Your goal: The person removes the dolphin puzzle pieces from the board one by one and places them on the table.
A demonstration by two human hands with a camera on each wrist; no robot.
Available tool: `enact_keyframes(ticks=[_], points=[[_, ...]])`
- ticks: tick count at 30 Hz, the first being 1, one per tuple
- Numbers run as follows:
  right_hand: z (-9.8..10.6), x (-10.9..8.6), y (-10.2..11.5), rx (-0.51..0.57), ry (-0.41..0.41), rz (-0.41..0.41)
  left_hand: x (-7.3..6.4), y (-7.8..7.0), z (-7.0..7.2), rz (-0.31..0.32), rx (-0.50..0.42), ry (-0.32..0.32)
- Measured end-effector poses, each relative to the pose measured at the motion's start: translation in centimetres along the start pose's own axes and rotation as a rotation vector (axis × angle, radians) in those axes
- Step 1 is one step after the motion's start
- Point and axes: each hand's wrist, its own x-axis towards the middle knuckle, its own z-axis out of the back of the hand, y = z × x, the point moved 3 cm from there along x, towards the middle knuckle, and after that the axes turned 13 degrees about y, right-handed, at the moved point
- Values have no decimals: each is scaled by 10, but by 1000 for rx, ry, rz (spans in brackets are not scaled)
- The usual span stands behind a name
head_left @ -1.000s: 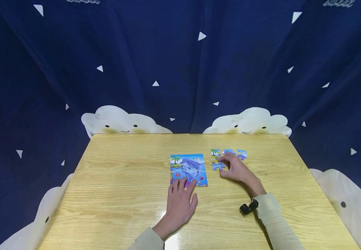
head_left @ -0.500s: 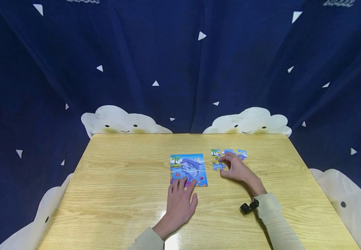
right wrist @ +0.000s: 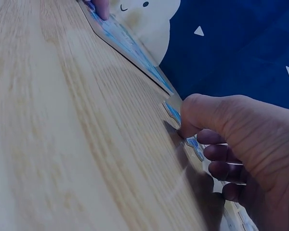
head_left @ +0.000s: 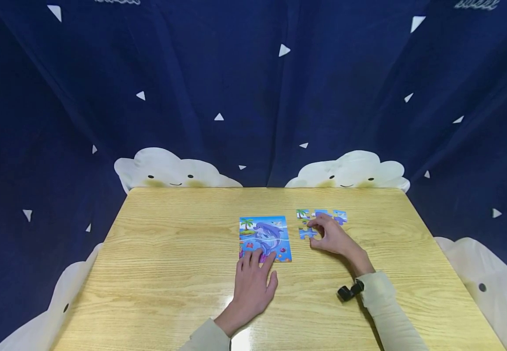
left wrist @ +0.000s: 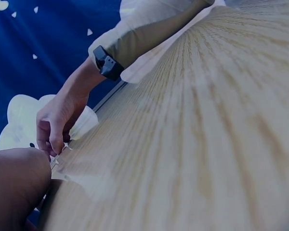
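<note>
The left hand (head_left: 253, 285), fingers spread, rests on the near edge of the dolphin picture (head_left: 264, 231). Right of that, a blue puzzle piece (head_left: 306, 233) lies leftward from the nearer, right hand (head_left: 333, 239), whose thumb and curled fingers seem to pinch its near and far sides, tips partly hidden.

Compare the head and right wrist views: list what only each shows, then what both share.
Only the head view shows the black device at the right wrist, the beige sleeves and the palm tree printed on the picture board. Only the right wrist view shows the board's side edge and four fingers of the right hand in a row behind its thumb. Both show the right hand beside puzzle pieces, a finger of the left hand on the board, the wooden table and the blue curtain with a white cloud.
</note>
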Motion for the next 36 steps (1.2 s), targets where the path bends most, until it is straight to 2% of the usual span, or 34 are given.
enact_keyframes(ticks=[7, 13, 18, 25, 31, 36], points=[[-1, 2, 14, 3, -45, 86, 0, 0, 0, 1, -4, 3], [-9, 9, 34, 23, -27, 142, 0, 0, -1, 2, -6, 12], [-18, 19, 53, 36, 16, 159, 0, 0, 0, -6, -1, -4], [-36, 35, 75, -38, 126, 136, 0, 0, 1, -4, 8, -3], [-48, 48, 84, -101, 203, 125, 0, -1, 1, -1, 12, 11], [-51, 56, 89, -107, 246, 145, 0, -1, 1, 2, 22, 7]])
